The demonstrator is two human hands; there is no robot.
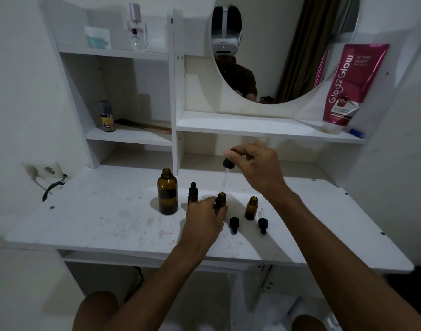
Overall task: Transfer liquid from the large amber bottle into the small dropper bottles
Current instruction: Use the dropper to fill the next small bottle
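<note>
The large amber bottle (167, 192) stands uncapped on the white desk (97, 225). My left hand (204, 218) grips a small open amber bottle (221, 201) at the desk's middle. My right hand (257, 166) pinches the black bulb of a dropper (228, 170) above it, the glass tube pointing down toward that bottle's mouth. A capped small dropper bottle (193, 193) stands behind my left hand. Another open small bottle (251, 208) stands to the right. Two loose black dropper caps (234, 224) (262, 225) lie in front.
White shelves rise behind the desk, holding a spray can (107, 116), a comb (142, 126), a perfume bottle (137, 29) and a red tube (352, 87). A round mirror (283, 48) hangs at the back. A wall socket with a cable (44, 172) sits at the left.
</note>
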